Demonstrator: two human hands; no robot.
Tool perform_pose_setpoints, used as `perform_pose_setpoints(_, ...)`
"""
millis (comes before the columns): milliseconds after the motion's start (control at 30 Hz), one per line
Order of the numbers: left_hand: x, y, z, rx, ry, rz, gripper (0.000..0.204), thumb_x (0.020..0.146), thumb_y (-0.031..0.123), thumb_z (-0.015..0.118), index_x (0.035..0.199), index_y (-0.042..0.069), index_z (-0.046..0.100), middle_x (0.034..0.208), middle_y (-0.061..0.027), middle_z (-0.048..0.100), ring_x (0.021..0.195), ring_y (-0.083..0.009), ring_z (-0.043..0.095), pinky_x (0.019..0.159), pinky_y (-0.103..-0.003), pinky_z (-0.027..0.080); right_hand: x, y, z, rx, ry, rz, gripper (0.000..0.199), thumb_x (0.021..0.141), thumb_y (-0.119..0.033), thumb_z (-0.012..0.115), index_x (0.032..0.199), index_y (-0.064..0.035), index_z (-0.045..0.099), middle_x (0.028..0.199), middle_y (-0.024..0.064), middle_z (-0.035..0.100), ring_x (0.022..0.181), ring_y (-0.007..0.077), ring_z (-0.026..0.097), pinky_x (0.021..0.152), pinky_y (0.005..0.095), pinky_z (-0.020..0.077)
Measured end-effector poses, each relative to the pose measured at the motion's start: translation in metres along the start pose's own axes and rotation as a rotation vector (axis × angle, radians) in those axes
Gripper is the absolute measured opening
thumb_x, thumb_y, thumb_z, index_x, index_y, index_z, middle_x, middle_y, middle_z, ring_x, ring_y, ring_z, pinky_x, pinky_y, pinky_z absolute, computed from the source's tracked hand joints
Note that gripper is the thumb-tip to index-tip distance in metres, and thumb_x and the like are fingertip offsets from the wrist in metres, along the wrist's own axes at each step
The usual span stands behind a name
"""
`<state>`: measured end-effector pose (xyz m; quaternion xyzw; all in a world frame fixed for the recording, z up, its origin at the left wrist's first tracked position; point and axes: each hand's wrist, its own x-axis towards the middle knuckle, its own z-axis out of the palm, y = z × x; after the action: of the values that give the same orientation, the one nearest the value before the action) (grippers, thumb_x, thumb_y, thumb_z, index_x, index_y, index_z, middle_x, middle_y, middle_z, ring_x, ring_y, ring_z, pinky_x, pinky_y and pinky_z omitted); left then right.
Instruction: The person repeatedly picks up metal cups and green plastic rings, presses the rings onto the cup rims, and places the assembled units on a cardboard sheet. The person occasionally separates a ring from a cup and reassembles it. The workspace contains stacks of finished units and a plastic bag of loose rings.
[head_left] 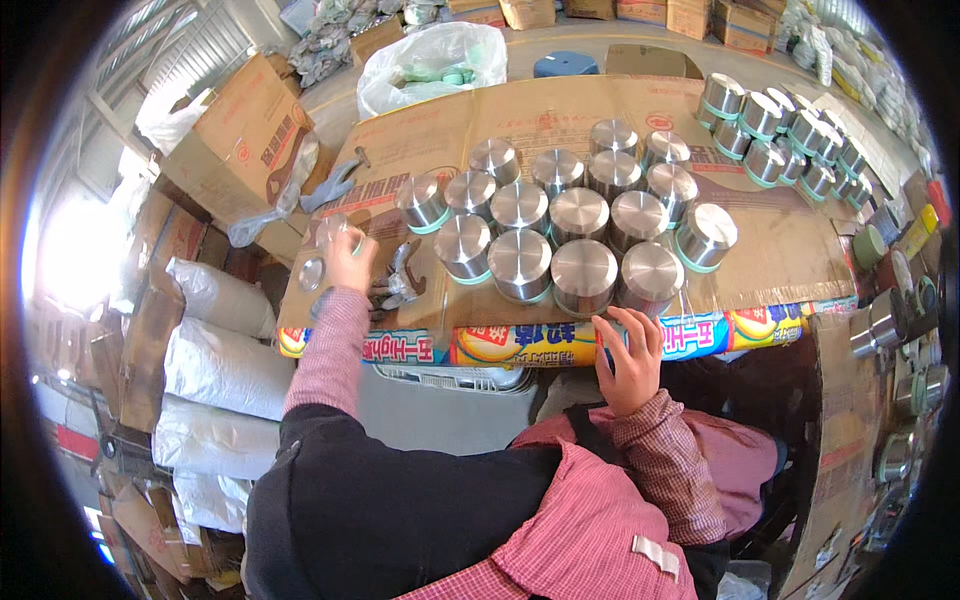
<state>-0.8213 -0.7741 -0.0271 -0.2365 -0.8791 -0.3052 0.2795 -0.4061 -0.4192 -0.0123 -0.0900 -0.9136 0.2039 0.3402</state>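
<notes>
Bench (780,255): covered with flattened brown cardboard, its near edge faced with a colourful printed strip; it is seen across the upper middle of the view.

Cluster of steel tins (560,215): round, lidded, brushed metal, several with a pale green band at the base. All are stood upright with the axis vertical and the flat lids turned up, packed in rows at the bench centre. A second group of tins (785,135) is set at the far right of the bench, well apart from the first.

Plastic bag (430,60): clear, bulging, placed beyond the far edge of the bench.

Left hand (350,262): extended forward at the left end of the bench, sleeve in pink check. The fingers are closed around a small clear round lid (335,232), held up with its face tilted toward the camera. A second round lid (312,272) is seen just left of the hand.

Right hand (630,360): rested at the near bench edge, fingers loosely spread and bent, nothing grasped; the fingertips are placed just below the nearest tin (583,275).
</notes>
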Motion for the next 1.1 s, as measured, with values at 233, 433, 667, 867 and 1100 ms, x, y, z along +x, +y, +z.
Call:
perform_pose_setpoints(233, 0.102, -0.136, 0.034, 0.184, -0.388, -0.432, 0.098, 0.066, 0.042, 0.093, 0.151, 0.024, 0.049, 0.158, -0.0178, 0.044, 0.141, -0.0369, 0.047, 0.115, -0.051, 0.039, -0.004, 0.017, 0.001, -0.009, 0.126, 0.013, 0.042, 0.083, -0.01, 0.073, 0.124, -0.0155, 0.068, 0.128, 0.0061, 0.061, 0.122, 0.0293, 0.056, 0.109, 0.0557, 0.0379)
perform_pose_setpoints(433, 0.093, -0.061, 0.067, 0.062, -0.148, -0.32, 0.079, 0.072, 0.014, 0.087, 0.144, 0.008, 0.054, 0.14, -0.0197, 0.061, 0.128, -0.0324, 0.058, 0.109, -0.043, 0.045, -0.005, 0.031, 0.005, 0.013, 0.271, 0.014, 0.048, 0.076, -0.009, 0.073, 0.124, -0.0152, 0.068, 0.124, 0.0057, 0.063, 0.118, 0.0287, 0.058, 0.106, 0.0536, 0.0418)
perform_pose_setpoints(667, 0.137, 0.202, 0.066, -0.33, 0.204, 0.346, 0.081, 0.076, 0.003, 0.082, 0.15, 0.005, 0.048, 0.151, -0.0176, 0.046, 0.138, -0.0342, 0.045, 0.115, -0.049, 0.04, -0.029, 0.055, -0.038, -0.03, 0.425, 0.124, 0.053, 0.074, -0.003, 0.073, 0.125, -0.0155, 0.065, 0.123, 0.0056, 0.062, 0.12, 0.03, 0.057, 0.108, 0.0537, 0.0408)
perform_pose_setpoints(867, 0.066, 0.46, 0.09, -1.231, -0.661, 0.536, 0.091, 0.074, 0.005, 0.084, 0.154, 0.008, 0.042, 0.155, -0.0147, 0.042, 0.139, -0.0305, 0.046, 0.116, -0.044, 0.04, -0.074, 0.08, -0.125, -0.121, 0.659, 0.32, 0.036, 0.082, -0.001, 0.068, 0.117, -0.0101, 0.069, 0.117, 0.0087, 0.065, 0.117, 0.032, 0.058, 0.101, 0.0487, 0.0437)
perform_pose_setpoints(1100, -0.105, 0.696, 0.15, -1.226, -1.011, 1.171, 0.102, 0.057, 0.009, 0.094, 0.148, 0.008, 0.048, 0.144, -0.0169, 0.046, 0.137, -0.0359, 0.047, 0.116, -0.044, 0.04, -0.168, 0.102, -0.243, -0.426, 0.904, 0.679, 0.033, 0.083, -0.001, 0.067, 0.116, -0.0074, 0.07, 0.118, 0.0104, 0.065, 0.116, 0.0331, 0.056, 0.103, 0.0426, 0.0435)
